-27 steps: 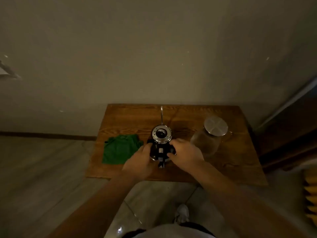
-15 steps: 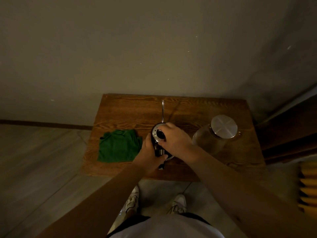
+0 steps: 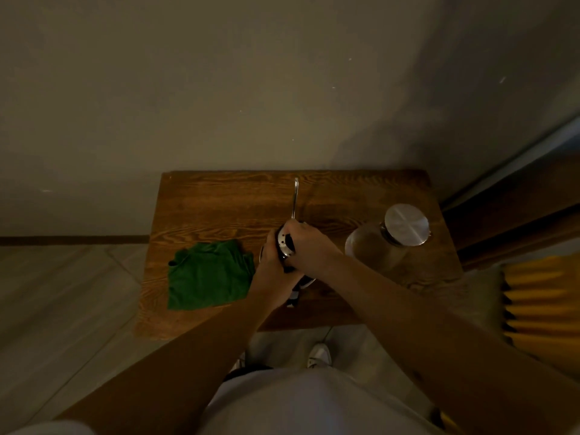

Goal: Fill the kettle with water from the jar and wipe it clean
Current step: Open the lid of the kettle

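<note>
The table (image 3: 219, 205) stood against the wall (image 3: 251, 89). On it, the kettle (image 3: 286, 244) sat near the middle, its spout (image 3: 295, 199) reaching toward the wall. The cloth (image 3: 208, 274) lay on the table just left of the kettle — the jar (image 3: 381, 246) stood on the table to the kettle's right, lid (image 3: 406, 224) on top

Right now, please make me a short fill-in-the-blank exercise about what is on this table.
1. The cloth lying on the wooden table is ____ in colour.
2. The jar has a ____ lid on it.
3. Both hands, left and right, are on the ____.
4. The cloth lies to the ____ of the kettle.

Missing words: green; metal; kettle; left
</note>
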